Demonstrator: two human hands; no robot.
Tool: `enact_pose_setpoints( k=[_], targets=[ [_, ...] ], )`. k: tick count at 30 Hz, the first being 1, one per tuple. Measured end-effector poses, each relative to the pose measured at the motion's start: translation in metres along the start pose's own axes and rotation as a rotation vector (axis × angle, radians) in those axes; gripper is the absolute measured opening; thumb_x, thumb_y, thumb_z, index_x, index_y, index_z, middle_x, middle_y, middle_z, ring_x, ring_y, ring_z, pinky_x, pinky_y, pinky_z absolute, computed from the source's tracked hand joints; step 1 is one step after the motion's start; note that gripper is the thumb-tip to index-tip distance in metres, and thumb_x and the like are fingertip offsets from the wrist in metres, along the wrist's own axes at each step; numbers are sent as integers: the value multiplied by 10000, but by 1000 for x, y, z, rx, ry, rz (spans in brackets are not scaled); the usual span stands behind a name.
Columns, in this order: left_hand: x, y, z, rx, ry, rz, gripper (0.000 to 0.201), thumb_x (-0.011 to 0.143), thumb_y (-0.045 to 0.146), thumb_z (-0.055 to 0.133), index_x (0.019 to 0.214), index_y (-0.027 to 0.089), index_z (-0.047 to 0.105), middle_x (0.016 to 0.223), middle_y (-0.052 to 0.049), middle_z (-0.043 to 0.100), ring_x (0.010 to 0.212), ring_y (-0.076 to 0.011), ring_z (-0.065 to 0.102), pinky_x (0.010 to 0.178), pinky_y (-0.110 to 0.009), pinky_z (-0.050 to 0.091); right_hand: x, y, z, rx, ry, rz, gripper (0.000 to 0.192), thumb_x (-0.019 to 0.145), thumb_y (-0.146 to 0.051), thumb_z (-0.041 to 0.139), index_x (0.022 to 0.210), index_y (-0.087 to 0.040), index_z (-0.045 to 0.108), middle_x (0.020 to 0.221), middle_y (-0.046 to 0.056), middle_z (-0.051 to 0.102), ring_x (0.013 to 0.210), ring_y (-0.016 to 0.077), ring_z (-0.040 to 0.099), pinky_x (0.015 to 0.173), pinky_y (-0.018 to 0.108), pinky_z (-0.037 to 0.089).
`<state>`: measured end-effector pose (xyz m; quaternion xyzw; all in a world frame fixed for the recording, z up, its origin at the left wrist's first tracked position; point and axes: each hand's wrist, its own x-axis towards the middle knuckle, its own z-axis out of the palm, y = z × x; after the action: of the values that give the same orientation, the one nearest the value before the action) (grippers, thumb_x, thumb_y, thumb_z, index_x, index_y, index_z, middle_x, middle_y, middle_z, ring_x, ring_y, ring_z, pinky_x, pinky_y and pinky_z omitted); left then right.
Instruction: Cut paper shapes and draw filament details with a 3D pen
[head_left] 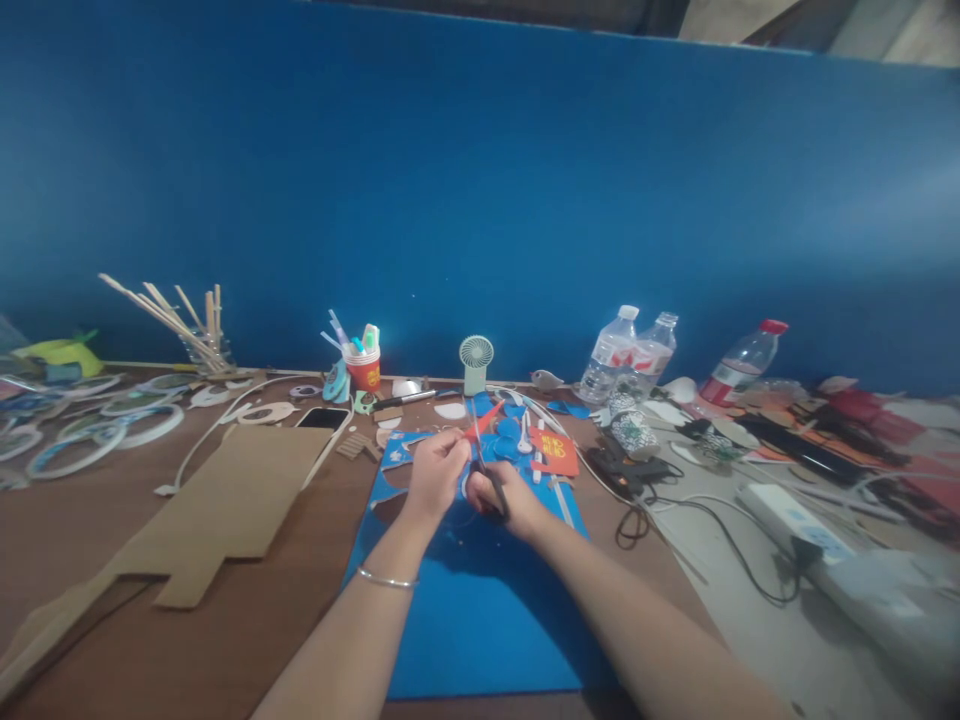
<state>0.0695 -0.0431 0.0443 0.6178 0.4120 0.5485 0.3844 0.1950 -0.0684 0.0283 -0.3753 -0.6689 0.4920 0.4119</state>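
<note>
Head view: your right hand (501,495) grips red-bladed scissors (484,450) over the blue sheet (480,600); left hand (435,470) pinches a thin, probably floppy blue piece, so hold it near the blades.

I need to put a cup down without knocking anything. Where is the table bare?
Bare brown table lies between the cardboard sheet and the blue sheet. The blue sheet's near half is free too. Crowded: behind the hands along the wall, and right, among bottles and cables.

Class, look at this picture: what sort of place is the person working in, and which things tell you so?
Most likely a craft or hobby worktable. The right hand works scissors over a blue sheet, cut cardboard lies alongside, and a cup of pens stands by the wall.
</note>
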Motion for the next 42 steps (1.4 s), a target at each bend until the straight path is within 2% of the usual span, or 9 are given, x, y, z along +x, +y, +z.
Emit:
enact_pose_setpoints(
  k=[8,16,31,37,42],
  targets=[
    [2,0,-6,-5,-33,13,244,697,171,453,456,165,416,437,58,377,450,-75,348,457,-208,266,-1,6,-1,-14,-1,21,587,696,-725,428,517,-166,428,448,-32,382,408,74,330,405,215,241],
    [4,0,-11,-48,-81,1,264,683,147,432,428,167,364,416,56,356,431,-67,329,439,-205,246,-1,4,-3,-51,-13,34,611,680,-745,426,521,-156,451,445,-24,401,401,76,345,401,216,240],
    [10,-4,-22,-99,-125,-19,256,697,170,471,464,168,365,450,52,324,443,-68,290,425,-222,203,-2,2,-10,-69,-71,45,585,698,-708,467,501,-158,436,416,-33,401,369,65,344,386,205,243],
    [6,-1,-15,-171,-139,28,306,758,246,418,464,169,380,437,40,336,436,-80,322,441,-232,238,-2,3,-6,-32,-45,17,606,685,-737,440,492,-162,441,404,-29,404,365,72,355,390,212,257],
    [0,0,-6,-190,-107,54,316,780,278,394,483,170,409,435,43,337,428,-84,320,442,-232,244,-1,5,-4,-11,-21,7,617,675,-752,426,496,-162,451,418,-25,403,372,74,349,390,216,254]
  ],
)
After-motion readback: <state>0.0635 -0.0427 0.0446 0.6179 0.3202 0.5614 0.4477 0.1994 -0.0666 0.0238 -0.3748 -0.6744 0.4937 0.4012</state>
